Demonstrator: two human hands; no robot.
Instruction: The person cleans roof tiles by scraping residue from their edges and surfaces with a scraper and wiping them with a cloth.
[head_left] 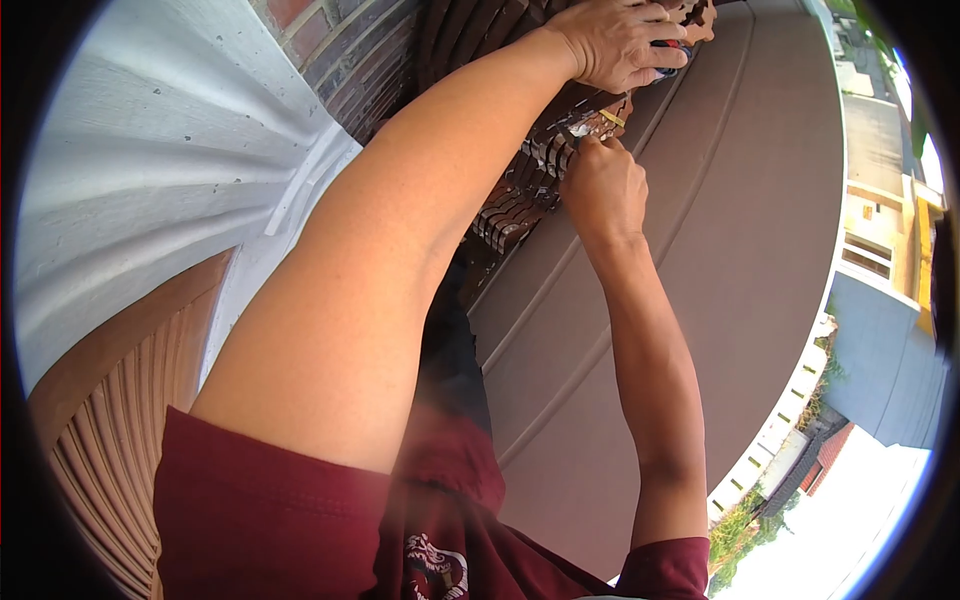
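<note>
Brown, wavy-edged layered pieces [530, 205] with whitish patches run up the middle toward the top. My left hand [620, 48] reaches across them at the top, its fingers curled around a small item with red and blue parts, mostly hidden. Just below it, my right hand [606, 190] is closed in a fist against the layered pieces. A short dark thing shows at its knuckles, too small to name. Between the two hands lies a small yellow strip [612, 118].
A brown ribbed panel [740, 230] curves down the right side. White corrugated sheeting [150, 150] and a brick wall [350, 50] stand at the left, above a brown slatted surface [130, 430]. Buildings [880, 320] and greenery show beyond the panel.
</note>
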